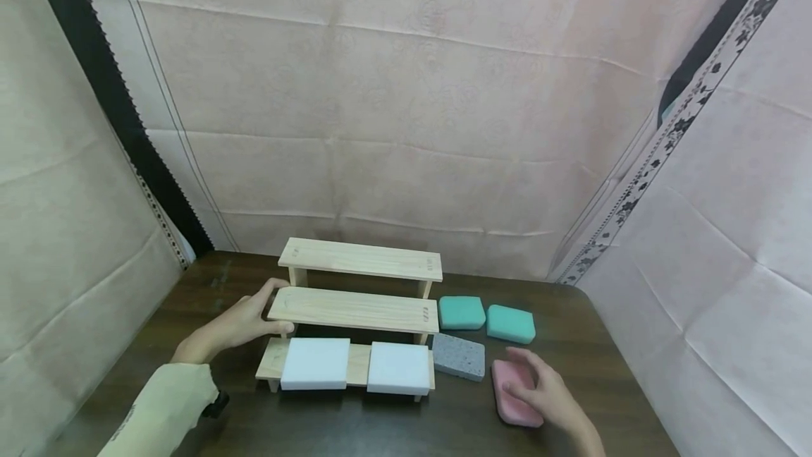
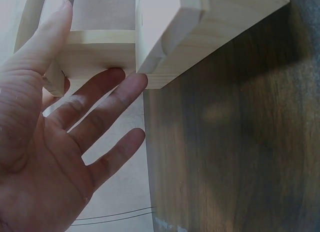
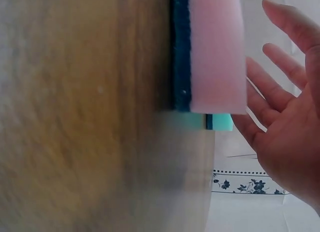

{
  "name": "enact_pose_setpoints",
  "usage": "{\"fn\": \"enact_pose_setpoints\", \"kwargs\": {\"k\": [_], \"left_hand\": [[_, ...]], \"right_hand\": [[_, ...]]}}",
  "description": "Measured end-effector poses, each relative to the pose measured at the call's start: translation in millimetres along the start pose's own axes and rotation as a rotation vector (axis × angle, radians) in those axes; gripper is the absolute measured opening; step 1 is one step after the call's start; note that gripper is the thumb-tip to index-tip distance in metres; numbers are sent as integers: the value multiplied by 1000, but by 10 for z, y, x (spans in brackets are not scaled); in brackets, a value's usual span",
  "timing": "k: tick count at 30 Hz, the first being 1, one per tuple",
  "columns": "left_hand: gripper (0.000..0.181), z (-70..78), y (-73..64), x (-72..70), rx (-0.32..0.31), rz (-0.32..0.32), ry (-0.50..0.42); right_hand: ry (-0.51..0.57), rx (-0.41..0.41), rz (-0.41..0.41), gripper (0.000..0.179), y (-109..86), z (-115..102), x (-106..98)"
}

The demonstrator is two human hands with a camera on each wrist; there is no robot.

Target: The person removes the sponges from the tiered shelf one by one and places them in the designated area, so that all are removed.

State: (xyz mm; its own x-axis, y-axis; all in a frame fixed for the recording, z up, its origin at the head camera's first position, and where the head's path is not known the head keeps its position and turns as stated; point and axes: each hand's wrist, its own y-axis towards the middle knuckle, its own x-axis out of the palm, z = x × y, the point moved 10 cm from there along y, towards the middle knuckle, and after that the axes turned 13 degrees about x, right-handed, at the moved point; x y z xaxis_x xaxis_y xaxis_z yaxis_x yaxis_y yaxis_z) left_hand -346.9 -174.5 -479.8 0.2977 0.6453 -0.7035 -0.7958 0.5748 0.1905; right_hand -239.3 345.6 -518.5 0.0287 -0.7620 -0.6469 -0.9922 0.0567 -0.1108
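Note:
My left hand [image 1: 237, 326] holds the left end of the middle step of a three-step wooden rack [image 1: 361, 310]. In the left wrist view the thumb lies along one side of the pale wood, the index finger is partly hidden behind it, and the other fingers spread out beneath. Over a pink sponge [image 1: 517, 412] on the table hovers my right hand [image 1: 542, 393], fingers loosely extended. The right wrist view shows this sponge's dark scouring layer [image 3: 181, 52] against the table and the fingers beside its pink face. Two white sponge blocks [image 1: 315, 364] sit on the rack's lowest step.
Right of the rack, a grey-blue sponge [image 1: 459, 357] lies on the dark wooden table [image 1: 317, 429], with two teal sponges [image 1: 511, 324] behind it. Pale cloth [image 1: 406, 111] walls the table at the back and both sides.

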Motion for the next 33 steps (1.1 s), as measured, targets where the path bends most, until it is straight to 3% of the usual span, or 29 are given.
{"fn": "enact_pose_setpoints", "kwargs": {"k": [7,15,25,33], "left_hand": [[76,18,4,-10,8,-1,1],[74,28,-7,5,24,5,-31],[75,14,-3,-3,16,6,-10],[75,28,-7,-5,17,3,-11]], "right_hand": [[-47,-35,79,61,3,-32,6],[-117,-7,84,57,58,6,51],[-169,-66,172,53,76,67,-87],[-133,14,72,56,186,226,-120]]}}
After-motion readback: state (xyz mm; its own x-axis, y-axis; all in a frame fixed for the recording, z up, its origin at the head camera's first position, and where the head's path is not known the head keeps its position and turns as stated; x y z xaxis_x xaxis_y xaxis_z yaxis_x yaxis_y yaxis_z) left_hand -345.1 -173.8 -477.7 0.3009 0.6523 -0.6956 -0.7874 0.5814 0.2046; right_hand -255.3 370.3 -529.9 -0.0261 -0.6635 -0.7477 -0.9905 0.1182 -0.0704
